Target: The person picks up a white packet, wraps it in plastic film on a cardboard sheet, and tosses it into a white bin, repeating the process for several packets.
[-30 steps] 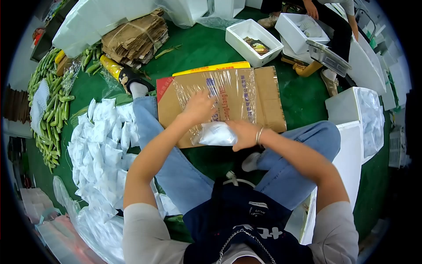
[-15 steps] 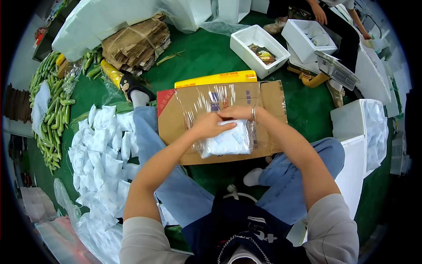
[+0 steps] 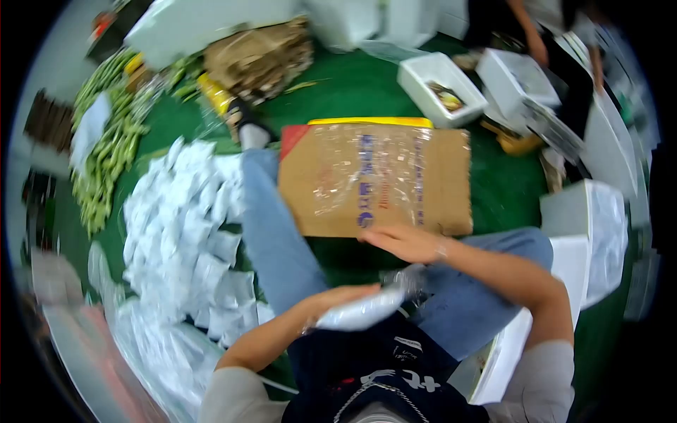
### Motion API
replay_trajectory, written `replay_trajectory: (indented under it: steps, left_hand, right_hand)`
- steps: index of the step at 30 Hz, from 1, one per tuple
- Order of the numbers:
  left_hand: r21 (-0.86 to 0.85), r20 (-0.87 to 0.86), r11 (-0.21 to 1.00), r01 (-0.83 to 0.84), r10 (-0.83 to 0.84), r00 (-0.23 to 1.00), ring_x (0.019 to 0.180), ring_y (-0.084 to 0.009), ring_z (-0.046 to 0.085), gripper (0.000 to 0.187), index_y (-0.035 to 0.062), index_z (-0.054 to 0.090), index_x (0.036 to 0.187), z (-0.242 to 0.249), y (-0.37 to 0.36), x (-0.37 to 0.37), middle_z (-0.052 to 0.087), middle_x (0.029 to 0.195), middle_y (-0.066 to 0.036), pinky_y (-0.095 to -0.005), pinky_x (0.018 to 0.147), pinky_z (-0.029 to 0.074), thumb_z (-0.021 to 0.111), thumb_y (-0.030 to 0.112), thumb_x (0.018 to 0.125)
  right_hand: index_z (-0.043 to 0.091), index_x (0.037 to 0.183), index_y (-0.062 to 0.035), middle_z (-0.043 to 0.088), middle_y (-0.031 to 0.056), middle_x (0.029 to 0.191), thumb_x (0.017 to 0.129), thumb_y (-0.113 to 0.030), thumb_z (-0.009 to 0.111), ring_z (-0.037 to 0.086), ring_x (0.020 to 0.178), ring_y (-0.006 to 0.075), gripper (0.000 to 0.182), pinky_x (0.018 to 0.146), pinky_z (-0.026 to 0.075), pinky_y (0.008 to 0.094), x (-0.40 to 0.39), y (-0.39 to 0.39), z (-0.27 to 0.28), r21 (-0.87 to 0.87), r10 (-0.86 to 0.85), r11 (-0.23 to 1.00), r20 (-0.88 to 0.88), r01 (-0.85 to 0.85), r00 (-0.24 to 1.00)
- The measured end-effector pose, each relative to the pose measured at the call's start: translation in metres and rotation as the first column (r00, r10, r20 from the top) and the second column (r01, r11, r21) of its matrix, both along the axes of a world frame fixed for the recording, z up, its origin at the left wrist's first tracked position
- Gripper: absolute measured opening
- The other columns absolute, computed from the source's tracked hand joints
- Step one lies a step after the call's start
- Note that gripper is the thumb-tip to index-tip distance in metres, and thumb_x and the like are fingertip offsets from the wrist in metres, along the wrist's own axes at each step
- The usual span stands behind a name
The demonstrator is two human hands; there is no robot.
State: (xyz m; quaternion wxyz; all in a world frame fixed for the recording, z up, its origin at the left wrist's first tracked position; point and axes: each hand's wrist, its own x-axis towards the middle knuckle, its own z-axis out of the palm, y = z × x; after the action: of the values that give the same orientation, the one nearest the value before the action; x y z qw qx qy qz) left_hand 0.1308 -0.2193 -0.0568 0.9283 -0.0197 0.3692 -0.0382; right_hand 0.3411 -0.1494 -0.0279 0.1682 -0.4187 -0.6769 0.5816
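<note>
My left hand (image 3: 345, 295) holds a white pack in clear plastic wrap (image 3: 361, 314), tilted and blurred by motion, close over my lap. Loose clear film trails off its right end. My right hand (image 3: 405, 243) is apart from the pack, its fingers stretched out at the near edge of a flat cardboard sheet (image 3: 331, 176) with printed lettering. Shiny clear film lies over the middle of the cardboard. A yellow strip (image 3: 374, 123) shows along its far edge.
White pouches (image 3: 183, 218) lie piled on my left, with long green vegetables (image 3: 113, 155) beyond. Folded brown sheets (image 3: 261, 60) are stacked at the back. White foam boxes (image 3: 441, 88) stand at the back right, near another person's arm (image 3: 529, 32). A lined foam box (image 3: 564, 204) stands at right.
My left hand has carried the pack from above the cardboard down to my lap. My right hand has let go and moved toward the cardboard's near edge. The camera view has shifted.
</note>
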Motion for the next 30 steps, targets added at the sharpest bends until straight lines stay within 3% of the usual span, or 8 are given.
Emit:
replay_trajectory:
  steps: [5,9,13,17,20,24,27,30]
  left_hand:
    - [0.425,0.173,0.858,-0.288,0.235,0.956,0.096,-0.0172,0.063,0.066,0.0032,0.051,0.127,0.003,0.009,0.033,0.062,0.116,-0.01,-0.0326,0.084,0.052,0.034,0.059,0.097]
    - [0.91,-0.115,-0.278,0.307,0.544,0.831,0.114,-0.0357,0.054,0.079,-0.0027,0.029,0.138,0.086,-0.015,0.035,0.051,0.124,-0.025,-0.0418,0.096,0.044,0.061,0.048,0.087]
    - [0.837,-0.43,0.06,0.543,0.687,0.586,0.097,-0.0491,0.057,0.073,-0.0041,0.028,0.139,0.069,0.036,0.025,0.049,0.124,-0.033,-0.0485,0.08,0.05,0.058,0.039,0.088]
    - [0.853,0.27,0.176,-0.492,0.657,0.704,0.099,-0.0228,0.062,0.05,0.0048,0.038,0.14,-0.011,0.079,0.023,0.061,0.116,-0.015,-0.0349,0.087,0.05,0.048,0.026,0.097]
    - [0.572,0.288,0.697,-0.432,0.323,0.902,0.103,-0.0187,0.061,0.042,0.0085,0.048,0.134,0.022,0.056,0.018,0.061,0.118,-0.01,-0.0322,0.086,0.051,0.049,0.024,0.095]
    - [0.993,0.107,-0.004,-0.119,-0.392,0.914,0.068,-0.0206,0.064,0.038,0.0082,0.06,0.117,-0.008,0.032,0.044,0.065,0.096,-0.01,-0.0341,0.056,0.054,0.048,0.037,0.094]
    - [0.864,-0.189,0.318,0.39,-0.514,0.837,0.041,-0.0228,0.056,0.043,0.0051,0.06,0.108,0.066,0.025,0.072,0.06,0.073,-0.011,-0.0334,0.036,0.045,0.044,0.042,0.094]
    - [0.753,-0.071,-0.583,-0.303,-0.531,0.844,0.061,-0.0329,0.064,0.04,0.0086,0.049,0.123,0.107,-0.001,0.116,0.063,0.082,-0.021,-0.0426,0.053,0.051,0.043,0.038,0.096]
  right_hand:
    - [0.058,0.077,-0.0016,0.064,0.0125,0.074,0.098,-0.034,0.044,0.061,0.065,0.0187,0.041,0.061,0.048,0.0311,-0.005,-0.059,0.044,-0.042,-0.692,0.696,-0.306,0.717,0.653]
    - [0.056,0.091,-0.0008,0.06,0.0119,0.091,0.098,-0.034,0.046,0.058,0.083,0.0185,0.036,0.076,0.047,0.0313,0.009,-0.043,-0.006,-0.364,-0.923,0.32,-0.326,0.875,0.202]
    - [0.034,0.135,0.0071,0.041,0.0262,0.132,0.086,-0.025,0.066,0.041,0.123,0.0371,0.067,0.105,0.032,0.0444,-0.058,-0.061,0.054,0.622,-0.766,0.492,-0.024,0.609,0.643]
    - [0.046,0.134,-0.0005,0.018,0.0389,0.145,0.069,-0.023,0.074,0.022,0.136,0.0483,0.074,0.107,0.024,0.0559,-0.085,-0.083,0.109,0.796,-0.574,0.596,0.333,0.103,0.748]
    - [0.051,0.13,-0.005,0.036,0.0264,0.143,0.067,-0.022,0.075,0.035,0.131,0.0399,0.07,0.104,0.031,0.0494,-0.072,-0.096,0.116,0.866,-0.526,0.477,0.418,-0.149,0.741]
    - [0.061,0.115,-0.0055,0.061,0.0153,0.114,0.067,-0.022,0.074,0.057,0.104,0.0285,0.052,0.086,0.045,0.0444,-0.052,-0.115,0.126,0.794,-0.382,0.572,0.482,-0.208,0.789]
    - [0.065,0.1,-0.0036,0.064,0.0117,0.092,0.066,-0.005,0.061,0.06,0.076,0.0309,0.034,0.063,0.047,0.0404,-0.008,-0.14,0.119,0.871,-0.43,0.482,0.335,-0.1,0.838]
    - [0.059,0.089,0.0028,0.058,0.0154,0.081,0.08,-0.011,0.05,0.056,0.073,0.0275,0.019,0.066,0.045,0.0405,0.091,-0.18,0.116,0.675,-0.753,0.446,-0.072,0.588,0.654]
